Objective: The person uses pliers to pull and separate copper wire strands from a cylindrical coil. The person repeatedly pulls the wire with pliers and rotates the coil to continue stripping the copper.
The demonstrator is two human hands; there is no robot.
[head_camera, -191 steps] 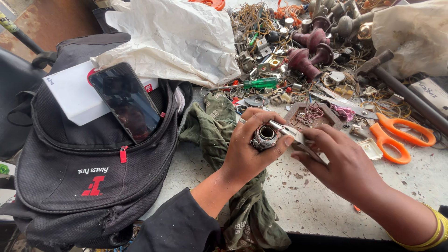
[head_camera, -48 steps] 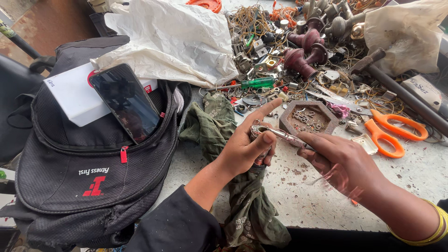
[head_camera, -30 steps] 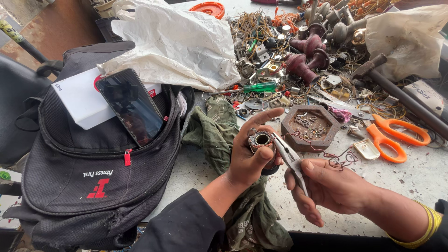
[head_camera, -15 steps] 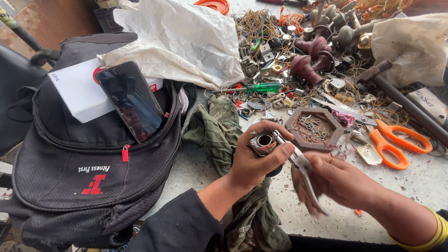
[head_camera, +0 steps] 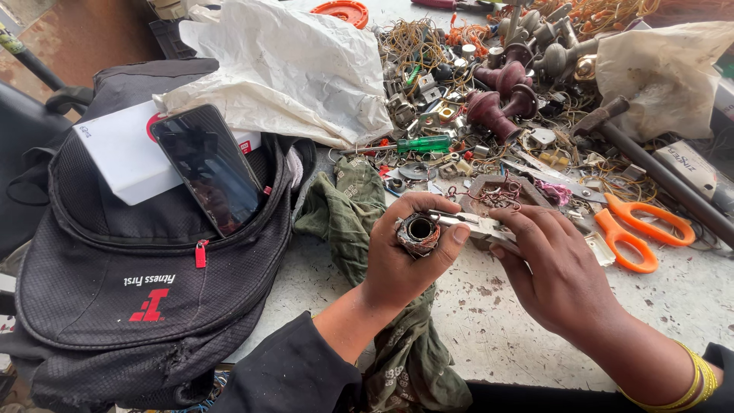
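Right hand (head_camera: pixel 562 279) has risen since 0.5 s ago, gripping what appear to be pliers (head_camera: pixel 478 223) against the wound coil (head_camera: pixel 418 232) clasped in left hand (head_camera: pixel 409 256), above the bench (head_camera: pixel 505 329)

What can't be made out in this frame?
- Tool, head view: its working end is hidden by the right hand.
- Coil: its underside is covered by the left hand.
- Backpack: cut off by the left edge.
- Small metal parts at the back: too small and tangled to tell apart.
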